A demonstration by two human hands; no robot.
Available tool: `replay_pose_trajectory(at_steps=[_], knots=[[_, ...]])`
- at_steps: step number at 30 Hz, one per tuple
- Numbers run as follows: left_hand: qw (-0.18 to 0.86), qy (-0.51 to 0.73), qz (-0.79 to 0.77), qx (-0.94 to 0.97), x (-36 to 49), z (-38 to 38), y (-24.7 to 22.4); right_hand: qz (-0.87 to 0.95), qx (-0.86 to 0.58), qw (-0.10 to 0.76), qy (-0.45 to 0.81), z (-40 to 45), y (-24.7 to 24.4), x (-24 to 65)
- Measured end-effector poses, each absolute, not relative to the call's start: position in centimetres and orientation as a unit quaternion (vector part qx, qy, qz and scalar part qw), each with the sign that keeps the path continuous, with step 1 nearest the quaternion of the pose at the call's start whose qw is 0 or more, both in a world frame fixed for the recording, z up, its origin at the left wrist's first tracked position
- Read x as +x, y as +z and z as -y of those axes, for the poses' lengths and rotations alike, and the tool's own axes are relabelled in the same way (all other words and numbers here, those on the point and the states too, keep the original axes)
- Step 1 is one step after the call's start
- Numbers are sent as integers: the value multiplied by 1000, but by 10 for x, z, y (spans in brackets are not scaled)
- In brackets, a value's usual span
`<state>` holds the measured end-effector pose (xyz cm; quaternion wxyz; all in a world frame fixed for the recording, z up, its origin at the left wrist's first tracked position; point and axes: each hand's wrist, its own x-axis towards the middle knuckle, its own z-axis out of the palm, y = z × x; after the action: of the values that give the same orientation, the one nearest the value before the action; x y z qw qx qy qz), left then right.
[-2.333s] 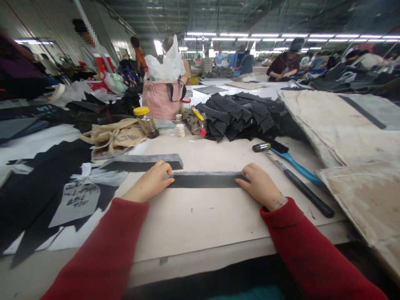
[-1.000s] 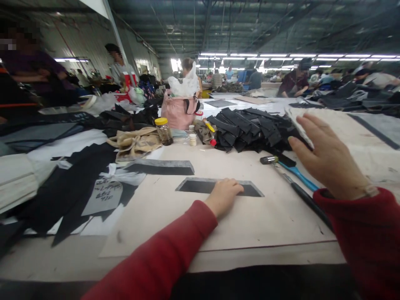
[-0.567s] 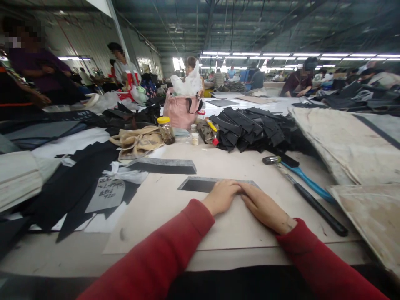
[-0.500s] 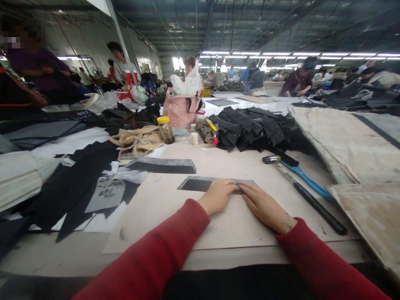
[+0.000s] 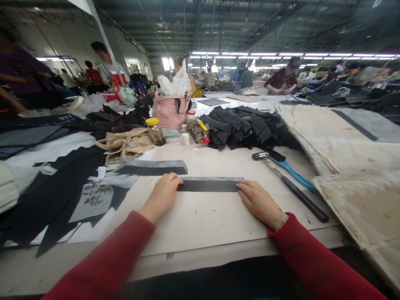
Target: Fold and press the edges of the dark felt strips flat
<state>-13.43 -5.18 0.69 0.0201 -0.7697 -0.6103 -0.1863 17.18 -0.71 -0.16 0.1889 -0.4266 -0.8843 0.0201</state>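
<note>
A narrow black fabric strip (image 5: 209,185) with a grey upper edge lies flat on the pale board (image 5: 200,225). At its left end, my left hand (image 5: 164,193) has its fingertips closed on the strip. My right hand (image 5: 259,202) holds the right end, fingers together and thumb mostly hidden. Just beyond my left hand lies a similar black and grey strip (image 5: 156,167). To the right of my right hand rest a black-handled hammer (image 5: 300,196) and a blue-handled brush (image 5: 292,171).
Black pieces (image 5: 237,125) are heaped behind the board, near a yellow-lidded jar (image 5: 155,132) and pink bag (image 5: 170,111). Dark cut panels under a handwritten tag (image 5: 92,202) lie left. Stained pale sheets (image 5: 362,212) border the right. Co-workers stand farther back.
My hands, close together on the strip before, are now apart at its two ends. The left hand has slid left. The whole view has shifted slightly.
</note>
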Motion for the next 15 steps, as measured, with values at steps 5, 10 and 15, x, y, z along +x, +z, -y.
replay_pose_trajectory(at_steps=[5, 10, 15], knots=[[-24, -189, 503, -843, -63, 34, 18, 883, -413, 216, 62, 5, -2, 174], [-47, -188, 421, -886, 10, 5, 12, 822, -442, 340, 114, -10, -12, 196], [-61, -209, 417, -883, 27, -6, -5, 772, -546, 319, 66, -20, -21, 216]])
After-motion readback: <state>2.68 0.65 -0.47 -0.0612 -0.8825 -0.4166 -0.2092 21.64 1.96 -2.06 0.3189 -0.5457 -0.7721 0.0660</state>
